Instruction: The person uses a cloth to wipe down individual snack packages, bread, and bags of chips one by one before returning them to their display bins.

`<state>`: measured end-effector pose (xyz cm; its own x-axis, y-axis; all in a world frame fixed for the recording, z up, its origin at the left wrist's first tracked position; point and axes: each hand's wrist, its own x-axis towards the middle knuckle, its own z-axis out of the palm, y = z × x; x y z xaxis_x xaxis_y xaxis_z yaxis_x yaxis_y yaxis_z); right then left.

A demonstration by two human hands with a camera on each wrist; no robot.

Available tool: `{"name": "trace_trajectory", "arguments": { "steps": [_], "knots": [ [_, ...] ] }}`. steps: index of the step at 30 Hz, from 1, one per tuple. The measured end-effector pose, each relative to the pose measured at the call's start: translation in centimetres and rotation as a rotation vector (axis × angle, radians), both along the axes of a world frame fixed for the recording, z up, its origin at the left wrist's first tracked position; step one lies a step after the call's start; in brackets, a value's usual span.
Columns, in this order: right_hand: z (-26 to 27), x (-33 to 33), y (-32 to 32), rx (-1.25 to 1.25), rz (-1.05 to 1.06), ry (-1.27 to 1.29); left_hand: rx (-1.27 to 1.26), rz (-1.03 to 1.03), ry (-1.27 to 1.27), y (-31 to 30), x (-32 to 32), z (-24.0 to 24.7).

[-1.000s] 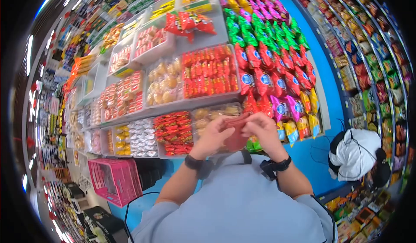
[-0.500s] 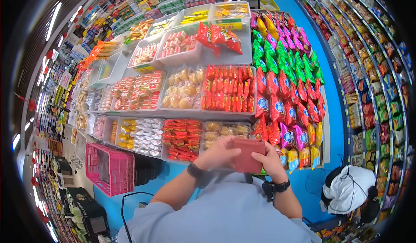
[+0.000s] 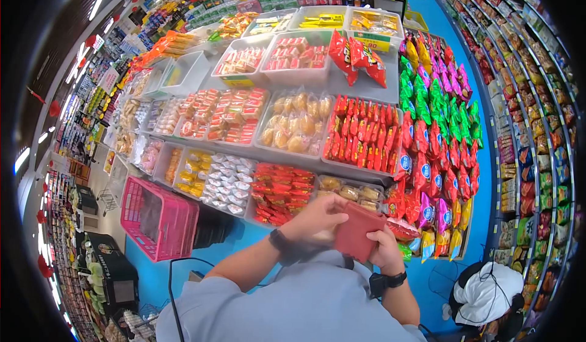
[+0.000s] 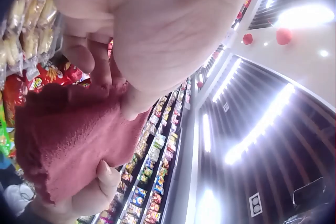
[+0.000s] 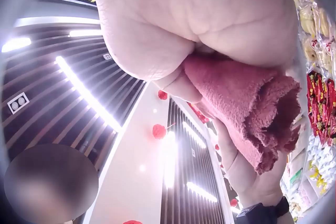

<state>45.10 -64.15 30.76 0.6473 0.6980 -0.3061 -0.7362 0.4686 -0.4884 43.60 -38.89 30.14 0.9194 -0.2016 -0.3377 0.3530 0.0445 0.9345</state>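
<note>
A folded dusty-red cloth (image 3: 359,231) with a fuzzy surface is held between both hands in front of the body. My left hand (image 3: 318,219) pinches its upper left edge between thumb and fingers, as the left wrist view shows on the cloth (image 4: 89,134). At the right side my right hand (image 3: 386,250) grips it, thumb laid on the near face. In the right wrist view the cloth's layered, ruffled end (image 5: 270,116) sticks out below the palm. A bin of wrapped snacks (image 3: 348,190) lies just beyond the hands.
Trays of red packets (image 3: 361,136) and wrapped buns (image 3: 294,122) fill the display stand. Bright snack bags (image 3: 427,177) are stacked at its right. A pink crate (image 3: 162,217) stands at left; a black-and-white bundle (image 3: 488,293) sits on the blue floor at right, near long shelves (image 3: 537,128).
The cloth, blurred between both hands a second ago, now shows as a flat folded square. My right hand has moved lower along its right side. The head view has swung left.
</note>
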Motion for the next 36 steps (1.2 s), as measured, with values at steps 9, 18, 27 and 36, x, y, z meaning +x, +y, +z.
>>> {"name": "trace_trajectory", "arguments": {
  "steps": [9, 18, 27, 36],
  "knots": [
    [1.6, -1.0, 14.7, -0.005, -0.002, -0.007, -0.004, 0.223, 0.045, 17.7, -1.3, 1.4],
    [-0.2, -2.5, 27.5, -0.161, 0.042, -0.03, 0.045, 0.534, 0.039, 34.3, -5.4, -2.8],
    [2.5, -4.4, 30.8, -0.294, -0.158, -0.161, 0.189, 0.432, -0.237, 44.3, 6.5, 0.8],
    [0.2, -9.2, 26.1, -0.609, -0.535, -0.161, 0.415, 0.535, -0.32, 50.4, 25.1, -4.3]
  ]
}}
